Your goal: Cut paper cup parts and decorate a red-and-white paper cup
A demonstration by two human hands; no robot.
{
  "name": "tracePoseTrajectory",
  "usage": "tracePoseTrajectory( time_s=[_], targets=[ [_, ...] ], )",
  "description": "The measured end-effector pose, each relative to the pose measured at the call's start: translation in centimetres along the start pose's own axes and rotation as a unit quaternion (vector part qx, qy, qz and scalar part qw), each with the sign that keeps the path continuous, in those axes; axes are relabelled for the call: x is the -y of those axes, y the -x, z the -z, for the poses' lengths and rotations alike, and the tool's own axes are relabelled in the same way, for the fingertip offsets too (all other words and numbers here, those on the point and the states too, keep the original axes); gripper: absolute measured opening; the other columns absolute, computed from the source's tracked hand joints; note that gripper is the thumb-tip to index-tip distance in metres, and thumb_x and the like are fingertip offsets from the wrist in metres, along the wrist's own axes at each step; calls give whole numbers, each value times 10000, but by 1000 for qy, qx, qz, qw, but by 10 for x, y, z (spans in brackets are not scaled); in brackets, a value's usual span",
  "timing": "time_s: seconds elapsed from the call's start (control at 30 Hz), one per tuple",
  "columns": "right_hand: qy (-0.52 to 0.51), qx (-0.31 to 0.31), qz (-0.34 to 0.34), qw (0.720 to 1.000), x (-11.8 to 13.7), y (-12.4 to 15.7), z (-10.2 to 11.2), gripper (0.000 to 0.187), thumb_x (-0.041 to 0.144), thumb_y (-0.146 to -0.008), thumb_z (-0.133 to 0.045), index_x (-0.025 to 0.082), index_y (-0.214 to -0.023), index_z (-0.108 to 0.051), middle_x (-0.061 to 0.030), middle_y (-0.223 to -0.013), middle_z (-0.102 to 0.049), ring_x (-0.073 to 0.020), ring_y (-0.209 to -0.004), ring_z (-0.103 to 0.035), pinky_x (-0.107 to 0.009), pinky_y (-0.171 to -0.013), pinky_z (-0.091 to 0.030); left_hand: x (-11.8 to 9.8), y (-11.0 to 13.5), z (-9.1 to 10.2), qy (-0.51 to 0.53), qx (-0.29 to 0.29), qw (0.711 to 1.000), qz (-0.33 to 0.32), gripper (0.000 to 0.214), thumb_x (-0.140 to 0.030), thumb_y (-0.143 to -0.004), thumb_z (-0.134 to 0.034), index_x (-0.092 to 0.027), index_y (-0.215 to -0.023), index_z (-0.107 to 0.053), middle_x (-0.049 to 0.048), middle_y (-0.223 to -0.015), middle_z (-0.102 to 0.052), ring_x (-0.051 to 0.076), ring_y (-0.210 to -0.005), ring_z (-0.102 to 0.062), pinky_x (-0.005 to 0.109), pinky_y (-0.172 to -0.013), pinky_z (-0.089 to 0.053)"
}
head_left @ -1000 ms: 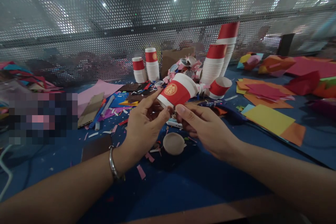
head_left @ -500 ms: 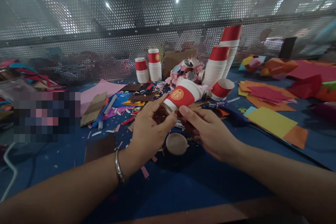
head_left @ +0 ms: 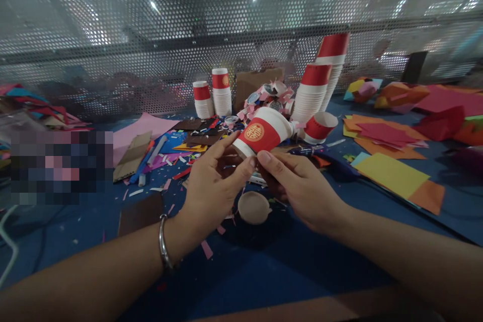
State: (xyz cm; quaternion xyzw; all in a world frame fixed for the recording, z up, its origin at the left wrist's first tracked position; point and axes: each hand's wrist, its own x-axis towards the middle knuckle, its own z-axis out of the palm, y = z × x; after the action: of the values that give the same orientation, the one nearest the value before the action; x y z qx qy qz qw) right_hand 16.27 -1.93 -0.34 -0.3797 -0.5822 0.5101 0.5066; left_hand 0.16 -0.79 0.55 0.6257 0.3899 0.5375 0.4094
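A perforated grey metal screen closes off the far edge of the blue table top. Against it stand two short stacks of red-and-white paper cups and two taller leaning stacks, with a heap of pink-trimmed round pieces between them. A single red cup lying on its side rests just beyond the hands. A yellow paper sheet and a spread of red and orange sheets lie to the right, a pink sheet to the left, with paper scraps scattered about. A round tan disc sits on the table directly under the hands.

The red-and-white paper cup with a gold emblem is held in the air above the disc, tipped on its side, mouth pointing away and to the right. The left hand, a metal bangle at its wrist, pinches the narrow base between thumb and forefinger. The right hand presses its thumb to the same base, its other fingers curled beneath.
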Motion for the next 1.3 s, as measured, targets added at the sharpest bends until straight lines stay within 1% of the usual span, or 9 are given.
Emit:
tracePoseTrajectory(
  time_s=[0.13, 0.2, 0.33, 0.43, 0.7, 0.87, 0.97, 1.1, 1.3],
  targets=[
    [-18, 2, -8, 1000, 2, 0, 0, 537, 655, -905, -666, 196, -693, -484, 68, -627, -363, -62, -512, -264, -243, -430, -176, 1, -3, -1, 21, -40, 999, -31, 446, -302, -777, -840, -182, -1121, -582, 53, -994, -716, 190, -882, -709, 322, -772, -588],
    [-19, 3, -8, 1000, 2, 0, 1, 543, 661, -896, -672, 196, -693, -479, 68, -635, -358, -61, -514, -256, -243, -431, -173, 2, -4, -2, 12, -43, 998, -46, 410, -274, -767, -840, -185, -1062, -569, 44, -967, -717, 178, -852, -709, 309, -749, -585],
    [-3, -5, -7, 1000, 1, 1, 2, 533, 638, -935, -635, 199, -684, -468, 66, -619, -366, -66, -514, -279, -247, -442, -193, 2, -3, -1, -49, -34, 995, -75, 400, -218, -769, -827, -187, -1073, -569, 43, -995, -699, 184, -862, -707, 328, -763, -593],
    [7, -5, 3, 1000, 0, 1, 2, 507, 618, -960, -610, 196, -698, -509, 66, -607, -372, -71, -511, -296, -253, -453, -209, 3, -2, 1, -71, -22, 992, -102, 418, -178, -758, -827, -197, -1082, -565, 41, -1019, -682, 200, -890, -708, 361, -804, -601],
    [54, -4, 28, 998, 0, 0, 3, 494, 598, -985, -574, 190, -707, -559, 67, -579, -375, -78, -499, -310, -272, -478, -230, 11, -1, 3, -96, -23, 986, -137, 376, -197, -796, -809, -220, -1085, -571, 29, -1017, -647, 193, -877, -706, 377, -804, -617],
    [78, -5, 64, 995, 4, -1, 4, 491, 561, -1010, -550, 189, -689, -550, 49, -619, -405, -94, -558, -337, -280, -513, -263, 8, 0, 0, -62, -30, 992, -107, 423, -232, -776, -838, -210, -1095, -560, 52, -1042, -679, 214, -933, -715, 373, -817, -615],
    [87, -11, 66, 994, 6, -1, 5, 493, 542, -1018, -545, 195, -671, -507, 45, -638, -402, -99, -588, -340, -282, -538, -277, 6, 0, -3, 11, -19, 999, -50, 404, -318, -822, -813, -206, -1114, -556, 76, -1079, -709, 230, -998, -718, 380, -859, -609],
    [89, -11, 62, 994, 3, -4, 6, 490, 533, -1018, -545, 205, -660, -476, 45, -631, -410, -101, -573, -333, -284, -536, -279, 5, -1, -5, 109, -13, 993, 33, 389, -390, -871, -776, -209, -1140, -562, 83, -1137, -720, 233, -1039, -716, 400, -909, -596],
    [90, 0, 47, 995, 3, -6, 5, 459, 521, -1020, -547, 209, -686, -515, 51, -609, -411, -101, -540, -329, -281, -512, -270, 4, -3, -2, 97, -25, 994, 40, 310, -354, -892, -775, -211, -1091, -584, 54, -1074, -736, 191, -983, -710, 342, -858, -587]
  ],
)
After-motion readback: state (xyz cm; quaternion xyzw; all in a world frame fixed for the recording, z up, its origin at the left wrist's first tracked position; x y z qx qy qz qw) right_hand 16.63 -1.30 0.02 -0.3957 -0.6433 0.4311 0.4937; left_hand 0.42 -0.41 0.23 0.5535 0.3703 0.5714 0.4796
